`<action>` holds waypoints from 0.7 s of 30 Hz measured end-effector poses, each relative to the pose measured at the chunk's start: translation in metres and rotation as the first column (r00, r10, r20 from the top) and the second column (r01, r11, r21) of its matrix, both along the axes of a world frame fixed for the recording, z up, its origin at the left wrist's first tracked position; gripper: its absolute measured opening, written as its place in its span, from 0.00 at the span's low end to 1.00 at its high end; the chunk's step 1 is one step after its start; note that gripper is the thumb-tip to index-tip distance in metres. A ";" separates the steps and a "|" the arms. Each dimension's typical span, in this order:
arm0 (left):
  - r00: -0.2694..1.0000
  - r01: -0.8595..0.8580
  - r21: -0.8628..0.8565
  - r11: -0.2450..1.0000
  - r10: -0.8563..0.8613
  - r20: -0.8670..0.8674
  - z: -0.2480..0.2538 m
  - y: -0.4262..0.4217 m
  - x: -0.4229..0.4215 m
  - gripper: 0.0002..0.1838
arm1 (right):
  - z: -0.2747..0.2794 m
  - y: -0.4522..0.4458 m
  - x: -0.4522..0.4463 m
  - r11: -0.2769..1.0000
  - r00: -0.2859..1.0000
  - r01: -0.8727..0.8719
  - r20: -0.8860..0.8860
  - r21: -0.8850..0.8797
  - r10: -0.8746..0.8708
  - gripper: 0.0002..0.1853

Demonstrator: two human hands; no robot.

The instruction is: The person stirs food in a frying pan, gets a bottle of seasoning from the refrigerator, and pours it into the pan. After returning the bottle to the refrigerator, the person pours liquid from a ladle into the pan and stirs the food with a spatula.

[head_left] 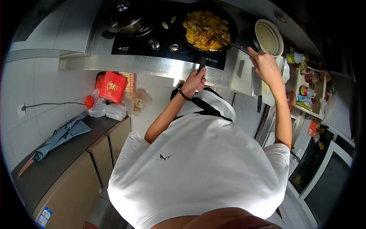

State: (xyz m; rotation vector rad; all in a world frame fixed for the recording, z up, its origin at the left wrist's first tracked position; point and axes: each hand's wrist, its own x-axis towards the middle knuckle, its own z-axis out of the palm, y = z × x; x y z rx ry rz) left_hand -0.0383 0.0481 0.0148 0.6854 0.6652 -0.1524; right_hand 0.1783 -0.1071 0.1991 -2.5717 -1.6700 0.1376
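A dark frying pan (233,35) full of yellow sliced food (202,32) sits on the black stove (129,45). My left hand (193,83) is wrapped round the pan's handle (202,64), below the pan's near edge. On the right, my right hand (264,65) grips a dark spatula (240,47), whose far end lies among the food slices. A few pale pieces (164,25) lie on the stove left of the pan.
A lidded pot (131,24) stands at the stove's left. To the right are a cream strainer basket (269,37), a cleaver (256,82) on a cutting board and a rack of bottles (310,91). A red bag (113,87) and folded umbrella (63,133) are left.
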 end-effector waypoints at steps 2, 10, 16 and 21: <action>1.000 0.002 0.001 1.000 -0.002 -0.018 0.004 -0.001 0.001 0.17 | -0.030 0.013 -0.002 0.999 1.000 0.011 0.026 0.046 -0.012 0.17; 1.000 -0.009 0.003 1.000 0.009 0.000 -0.003 -0.003 0.000 0.17 | -0.035 0.048 -0.016 0.968 0.986 0.168 -0.035 0.188 -0.165 0.16; 0.999 -0.028 -0.007 1.000 0.028 -0.022 0.000 -0.003 -0.001 0.17 | -0.093 0.061 0.000 0.965 0.994 0.107 -0.010 0.238 -0.108 0.19; 0.998 -0.068 0.036 0.997 0.068 -0.011 -0.003 -0.005 -0.002 0.18 | -0.062 0.015 -0.011 0.987 0.993 0.088 -0.090 0.138 -0.076 0.20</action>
